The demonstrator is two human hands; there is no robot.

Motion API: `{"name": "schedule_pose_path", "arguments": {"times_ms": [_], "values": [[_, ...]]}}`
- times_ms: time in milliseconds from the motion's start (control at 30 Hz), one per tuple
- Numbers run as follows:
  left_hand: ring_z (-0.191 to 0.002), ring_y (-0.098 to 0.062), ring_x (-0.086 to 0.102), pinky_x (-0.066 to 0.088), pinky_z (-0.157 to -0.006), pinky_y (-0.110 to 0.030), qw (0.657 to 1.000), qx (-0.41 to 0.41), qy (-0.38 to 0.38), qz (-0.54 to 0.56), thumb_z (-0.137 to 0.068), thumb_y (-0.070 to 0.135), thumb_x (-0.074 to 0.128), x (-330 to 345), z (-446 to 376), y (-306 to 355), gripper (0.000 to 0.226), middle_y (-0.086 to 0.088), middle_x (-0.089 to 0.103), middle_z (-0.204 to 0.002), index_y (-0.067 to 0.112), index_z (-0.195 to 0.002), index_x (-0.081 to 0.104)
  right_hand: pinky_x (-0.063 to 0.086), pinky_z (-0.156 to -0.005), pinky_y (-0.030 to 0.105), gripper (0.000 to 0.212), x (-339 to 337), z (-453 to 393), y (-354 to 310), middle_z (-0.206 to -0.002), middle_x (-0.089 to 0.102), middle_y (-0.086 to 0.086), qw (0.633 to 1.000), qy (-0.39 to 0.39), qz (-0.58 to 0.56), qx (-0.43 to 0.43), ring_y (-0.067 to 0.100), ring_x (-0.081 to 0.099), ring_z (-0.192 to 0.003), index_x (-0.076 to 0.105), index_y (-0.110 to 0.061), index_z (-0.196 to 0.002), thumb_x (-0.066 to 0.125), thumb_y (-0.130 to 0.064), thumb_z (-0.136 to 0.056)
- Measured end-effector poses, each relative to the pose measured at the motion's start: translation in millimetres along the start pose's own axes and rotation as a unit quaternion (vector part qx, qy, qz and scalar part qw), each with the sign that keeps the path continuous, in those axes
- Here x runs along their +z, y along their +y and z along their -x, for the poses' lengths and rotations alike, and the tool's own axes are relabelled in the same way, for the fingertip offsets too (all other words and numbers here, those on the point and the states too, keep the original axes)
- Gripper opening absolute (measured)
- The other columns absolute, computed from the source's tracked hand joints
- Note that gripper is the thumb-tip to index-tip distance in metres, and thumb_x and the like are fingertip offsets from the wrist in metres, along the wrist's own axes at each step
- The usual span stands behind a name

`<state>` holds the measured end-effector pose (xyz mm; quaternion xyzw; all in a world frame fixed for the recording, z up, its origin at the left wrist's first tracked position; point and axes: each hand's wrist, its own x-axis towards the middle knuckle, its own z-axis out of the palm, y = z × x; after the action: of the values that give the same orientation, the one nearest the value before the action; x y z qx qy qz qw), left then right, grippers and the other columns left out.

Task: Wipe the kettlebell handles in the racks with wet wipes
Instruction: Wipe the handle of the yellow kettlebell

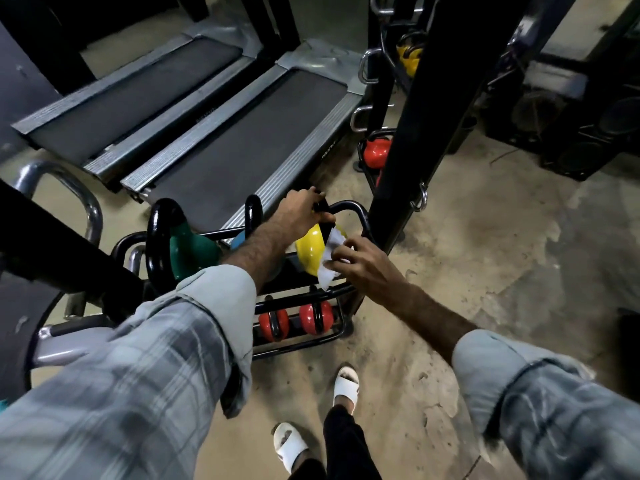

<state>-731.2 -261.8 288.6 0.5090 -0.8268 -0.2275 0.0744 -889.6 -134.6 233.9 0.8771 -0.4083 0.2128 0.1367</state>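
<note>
Our left hand [300, 213] clamped on yellow kettlebell [310, 249] handle at 12 o'clock; right hand [360, 265] pinches wet wipe [329, 261] against it, rack [311, 344] below.

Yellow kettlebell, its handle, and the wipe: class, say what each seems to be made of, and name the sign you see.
Yellow kettlebell: probably metal under a glossy vinyl or paint coat; it shows bright highlights.
Handle: black, smooth, likely painted metal; it reflects light along its curve.
Wipe: thin white nonwoven cloth or paper; it folds limply in the right hand.
</note>
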Motion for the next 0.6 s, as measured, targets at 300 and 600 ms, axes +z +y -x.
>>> {"name": "schedule_pose_path", "arguments": {"times_ms": [300,600], "values": [[-0.129,-0.024,0.047,0.042,-0.103,-0.036,1.0,-0.004,0.009,0.022,-0.075,0.048,0.073,-3,-2,-2,0.069,-0.003,0.044,-0.147,0.017,-0.134,0.054,0.039,-0.084,0.037,0.022,9,7,5,-0.109,0.071,-0.003,0.99,-0.086,0.022,-0.106,0.027,0.045,-0.1,0.074,-0.017,-0.098,0.077,-0.011,-0.077],[-0.129,-0.026,0.048,0.042,-0.104,-0.041,1.0,0.001,0.011,0.011,-0.084,0.04,0.065,5,-8,-9,0.055,-0.003,0.044,-0.146,0.02,-0.134,0.053,0.045,-0.08,0.036,0.025,1,-22,12,-0.103,0.068,0.0,0.995,-0.075,0.041,-0.044,0.028,0.057,-0.095,0.069,-0.017,-0.105,0.069,-0.019,-0.08]]}}
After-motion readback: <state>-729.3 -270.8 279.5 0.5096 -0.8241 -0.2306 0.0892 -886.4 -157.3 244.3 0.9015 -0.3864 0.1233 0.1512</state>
